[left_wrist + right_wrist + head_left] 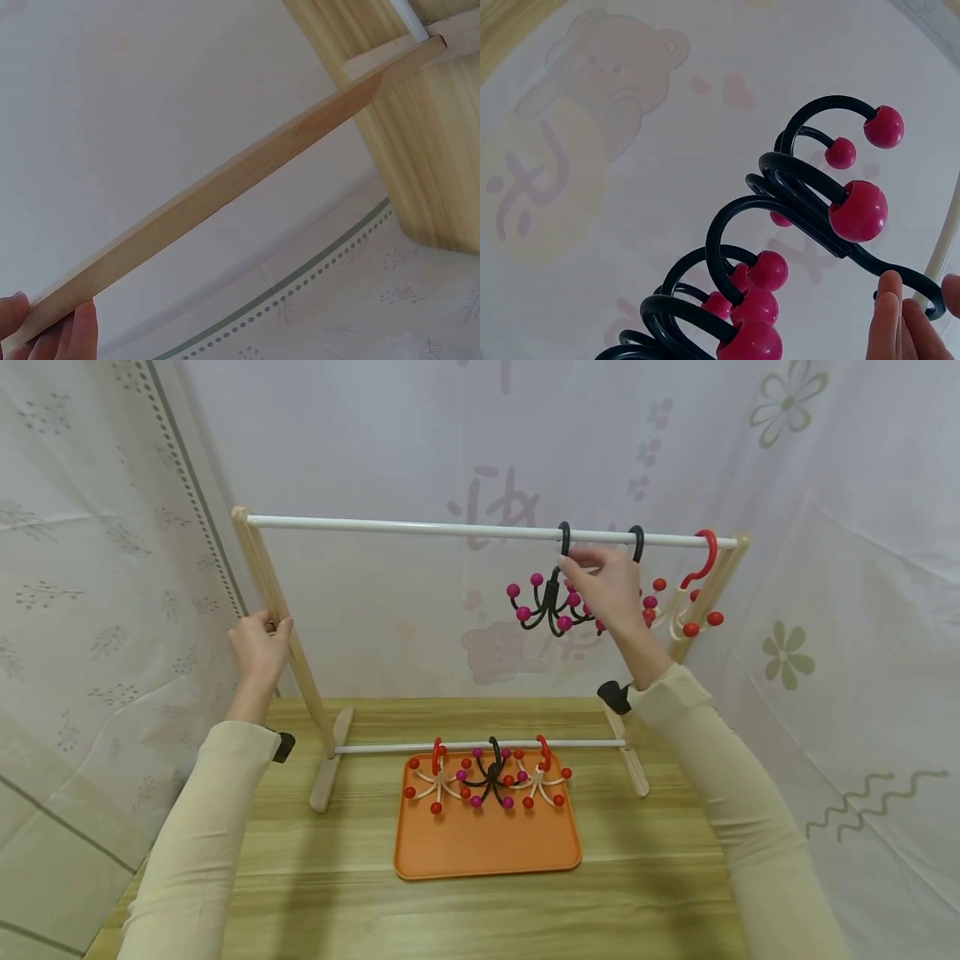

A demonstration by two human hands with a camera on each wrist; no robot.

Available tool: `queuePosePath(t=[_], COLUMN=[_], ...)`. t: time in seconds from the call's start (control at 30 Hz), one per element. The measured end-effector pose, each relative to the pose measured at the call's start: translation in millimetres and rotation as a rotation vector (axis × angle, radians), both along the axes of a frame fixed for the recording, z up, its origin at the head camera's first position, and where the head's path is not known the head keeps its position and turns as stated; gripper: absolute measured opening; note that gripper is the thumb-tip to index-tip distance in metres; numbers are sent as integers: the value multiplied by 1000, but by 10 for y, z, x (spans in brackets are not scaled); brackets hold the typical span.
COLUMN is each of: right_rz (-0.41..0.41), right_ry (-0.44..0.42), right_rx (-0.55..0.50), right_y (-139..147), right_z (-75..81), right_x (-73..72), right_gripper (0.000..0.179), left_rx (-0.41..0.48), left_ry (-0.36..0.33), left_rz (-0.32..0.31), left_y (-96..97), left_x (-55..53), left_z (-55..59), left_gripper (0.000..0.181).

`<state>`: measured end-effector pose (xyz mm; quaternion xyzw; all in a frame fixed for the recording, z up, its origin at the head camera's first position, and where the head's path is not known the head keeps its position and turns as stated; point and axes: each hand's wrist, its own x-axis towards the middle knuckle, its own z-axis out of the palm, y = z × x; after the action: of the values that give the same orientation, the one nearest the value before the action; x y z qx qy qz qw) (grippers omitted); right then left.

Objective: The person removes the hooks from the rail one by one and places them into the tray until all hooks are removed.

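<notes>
**Hanger [551,596] held at the upper rod [405,527], left post [302,672] gripped**

Both hands are well apart, each clamped on something. The right hand [609,585] pinches the black hanger by its hook, thumb on one side and fingers on the other, just beneath the white rod. That hook loops over the rod, and the black arms below it curve outward to pink balls. The left hand [260,647] grips the wooden post near its upper end, thumb and fingers on opposite sides.

To the right along the rod hang a second black hanger [637,533], its body partly hidden by the hand, and a red-hooked hanger [712,558] with pale arms and red balls, near the rack's right end.

Below, an orange tray [487,847] lies on the wood-grained bench [480,918]. Three more lie side by side in its rear half: a red-hooked one [437,756] at left, a black one [492,772] in the middle and another red-hooked one [544,752] at right. Their hooks point toward the rack's white lower bar [375,749]; whether they touch it, I cannot tell. Patterned cloth [360,635] hangs behind.
</notes>
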<state>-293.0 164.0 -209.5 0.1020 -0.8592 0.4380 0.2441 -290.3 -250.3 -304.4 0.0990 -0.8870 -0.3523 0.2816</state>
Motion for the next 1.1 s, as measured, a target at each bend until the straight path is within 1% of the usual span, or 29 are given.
queuePosePath(t=[0.3, 0.57, 0.73, 0.83, 1.1], right_rz=[12, 24, 36, 27, 23], right_ry=[23, -3, -15, -22, 1], right_rx=[-41, -78, -97, -100, -118], right_y=[-32, -40, -36, -30, -30], right_z=[13, 19, 21, 19, 16], right_x=[-27, -32, -28, -33, -37], right_gripper=[27, 25, 26, 27, 30], left_rx=[-7, -12, -16, -15, -7], left_ry=[6, 10, 9, 7, 5], left_rz=[-6, 1, 2, 6, 6], left_y=[0, 0, -4, -4, -4], left_x=[-3, 2, 0, -6, -10], left_z=[2, 6, 2, -5, -11], left_gripper=[28, 28, 29, 29, 30])
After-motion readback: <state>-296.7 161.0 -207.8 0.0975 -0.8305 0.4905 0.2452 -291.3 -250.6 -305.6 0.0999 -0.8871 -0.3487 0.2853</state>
